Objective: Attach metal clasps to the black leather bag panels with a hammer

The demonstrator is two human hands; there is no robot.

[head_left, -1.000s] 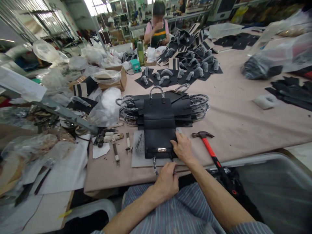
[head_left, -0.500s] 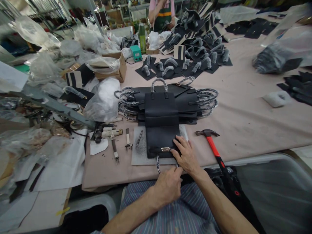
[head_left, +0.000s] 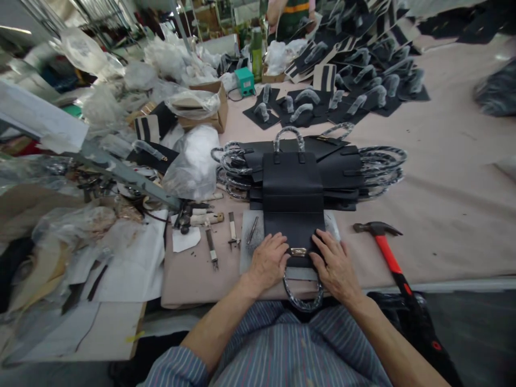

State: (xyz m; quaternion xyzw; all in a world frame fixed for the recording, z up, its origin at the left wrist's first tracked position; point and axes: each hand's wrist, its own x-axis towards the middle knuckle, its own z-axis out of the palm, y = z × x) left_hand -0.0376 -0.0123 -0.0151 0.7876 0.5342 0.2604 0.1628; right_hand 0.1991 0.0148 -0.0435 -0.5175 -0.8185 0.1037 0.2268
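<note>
A black leather handbag panel [head_left: 293, 228] lies flat before me, with a gold-coloured metal plate [head_left: 299, 251] near its lower edge. My left hand [head_left: 268, 262] rests on the panel's lower left corner, fingers stretched out and thumb beside the plate. On the lower right side lies my right hand [head_left: 335, 264], fingers spread, its thumb also close to the plate. A handle wrapped in clear film [head_left: 303, 306] hangs over the table edge between my wrists. Under the panel sits a grey slab [head_left: 250, 252] carrying a thin metal tool [head_left: 252, 230].
A red-handled claw hammer [head_left: 387, 253] lies at the right. Small tools, including a white-handled one [head_left: 211, 247], lie left. Behind are stacked bags with wrapped handles [head_left: 382, 161], a green box [head_left: 244, 81] and black pieces [head_left: 310, 105]. A person [head_left: 290, 19] is across the table.
My left hand has moved from below the bag's edge up onto its lower left corner. The lower handle now shows as a full loop. The view has shifted left.
</note>
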